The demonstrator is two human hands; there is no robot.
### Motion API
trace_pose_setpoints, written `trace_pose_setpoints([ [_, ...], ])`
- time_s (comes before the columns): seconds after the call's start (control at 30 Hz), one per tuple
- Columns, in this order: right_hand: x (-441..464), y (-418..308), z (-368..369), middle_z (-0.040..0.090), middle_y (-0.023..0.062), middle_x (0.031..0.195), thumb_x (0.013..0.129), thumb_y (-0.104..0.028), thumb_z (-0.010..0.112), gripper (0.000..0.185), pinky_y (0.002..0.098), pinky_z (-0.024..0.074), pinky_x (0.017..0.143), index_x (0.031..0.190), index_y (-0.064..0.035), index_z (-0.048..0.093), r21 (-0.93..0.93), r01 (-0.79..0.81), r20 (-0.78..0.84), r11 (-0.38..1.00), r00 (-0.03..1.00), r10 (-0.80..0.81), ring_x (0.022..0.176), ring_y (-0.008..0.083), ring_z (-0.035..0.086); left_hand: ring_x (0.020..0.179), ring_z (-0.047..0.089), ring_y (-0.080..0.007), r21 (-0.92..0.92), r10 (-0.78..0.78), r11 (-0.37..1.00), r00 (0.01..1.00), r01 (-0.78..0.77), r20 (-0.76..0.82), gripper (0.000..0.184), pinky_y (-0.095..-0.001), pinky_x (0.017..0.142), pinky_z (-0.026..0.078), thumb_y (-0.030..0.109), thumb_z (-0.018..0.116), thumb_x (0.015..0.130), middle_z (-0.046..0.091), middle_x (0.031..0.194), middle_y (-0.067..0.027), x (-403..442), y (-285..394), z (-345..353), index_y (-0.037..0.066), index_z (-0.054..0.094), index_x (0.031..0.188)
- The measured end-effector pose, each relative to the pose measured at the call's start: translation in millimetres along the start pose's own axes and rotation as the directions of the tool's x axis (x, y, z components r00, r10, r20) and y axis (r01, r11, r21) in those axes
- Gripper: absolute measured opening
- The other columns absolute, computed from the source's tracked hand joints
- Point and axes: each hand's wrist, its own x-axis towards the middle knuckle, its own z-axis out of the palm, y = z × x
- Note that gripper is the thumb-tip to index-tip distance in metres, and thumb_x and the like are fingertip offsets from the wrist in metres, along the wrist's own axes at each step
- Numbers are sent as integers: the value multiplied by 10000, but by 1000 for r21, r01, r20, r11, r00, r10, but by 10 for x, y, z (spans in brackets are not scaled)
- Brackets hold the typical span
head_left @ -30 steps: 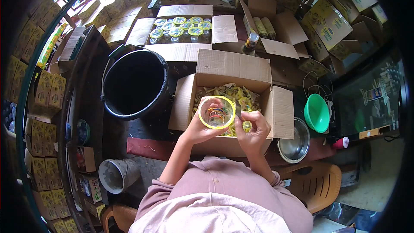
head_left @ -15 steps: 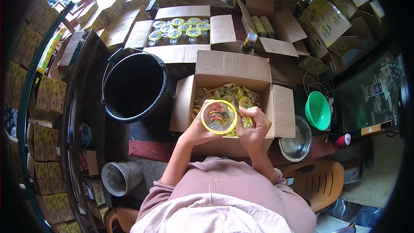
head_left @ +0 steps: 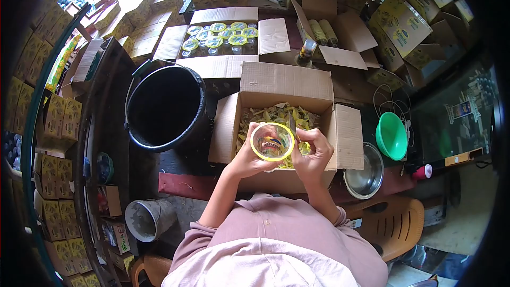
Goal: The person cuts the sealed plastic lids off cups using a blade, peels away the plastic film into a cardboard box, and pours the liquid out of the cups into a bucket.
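My left hand [head_left: 246, 158] is wrapped round a clear plastic cup [head_left: 272, 142] with a yellow rim, its opening turned up toward the camera. Printed lettering shows through the cup's wall. Close to the rim's right side, my right hand [head_left: 313, 153] grips a knife [head_left: 292, 123] between thumb and fingers, with the dark blade pointing away from me. Both hands are over an open cardboard box [head_left: 287, 82]. Yellow scraps [head_left: 305, 118] fill the bottom of this box; the hands and cup hide part of them.
To the left stands a black bucket [head_left: 133, 127], with a grey bucket [head_left: 150, 220] below it. Behind is a carton of yellow-rimmed cups [head_left: 218, 66]. A green bowl [head_left: 391, 136] and metal bowl [head_left: 366, 172] lie right. A jar [head_left: 306, 53] stands behind the box.
The cup has turned in my left hand, so its print faces differently, and it has shifted slightly right. The knife stays in my right hand beside the rim.
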Motion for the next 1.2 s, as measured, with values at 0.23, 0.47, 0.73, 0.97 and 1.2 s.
trace_pose_setpoints([
  [0.23, -28, -36, 33, 593, 74, 714, 644, 86, 656, 185, 228, 445, 584, 806, 11, 610, -61, 57, 17, 996, 998, -56, 650, 128, 574, 1120, 429, -174, -90, 50, 994, 995, -57, -84, 699, -329, 950, 376, 3, 668, 679, 418, 1151, -83, 10, -63, 45, 46, 289, 1264],
  [0.47, -131, -30, 16, 600, 74, 711, 648, 69, 665, 169, 238, 443, 565, 787, 2, 598, -124, 115, -17, 986, 993, -118, 645, 141, 582, 1101, 440, -173, -10, 71, 997, 985, -74, -154, 713, -335, 957, 366, 37, 714, 689, 415, 1139, -77, 12, -52, 108, 54, 286, 1258],
  [0.73, -100, -47, 29, 604, 82, 709, 640, 73, 663, 176, 256, 454, 582, 783, -3, 593, -165, 149, -23, 975, 988, -155, 633, 165, 591, 1040, 477, -178, 154, 102, 984, 990, -86, -96, 654, -310, 908, 403, 7, 712, 648, 416, 1083, -80, 15, -68, 57, 39, 348, 1190],
  [0.97, -6, -63, 32, 603, 89, 695, 628, 94, 650, 184, 264, 456, 591, 775, -1, 595, -149, 144, 20, 978, 990, -143, 622, 174, 589, 1049, 470, -209, 315, 152, 940, 988, -133, -38, 652, -320, 899, 407, 32, 739, 609, 418, 1086, -88, -8, 29, 9, 40, 390, 1160],
  [1.2, -70, 40, -2, 611, 74, 703, 642, 52, 681, 185, 247, 454, 556, 796, -29, 620, -44, 55, -12, 998, 998, -55, 603, 151, 601, 1070, 459, -201, 234, 98, 968, 995, -90, -23, 672, -317, 906, 409, 63, 737, 605, 408, 1104, -86, 13, 52, -21, 38, 385, 1177],
])
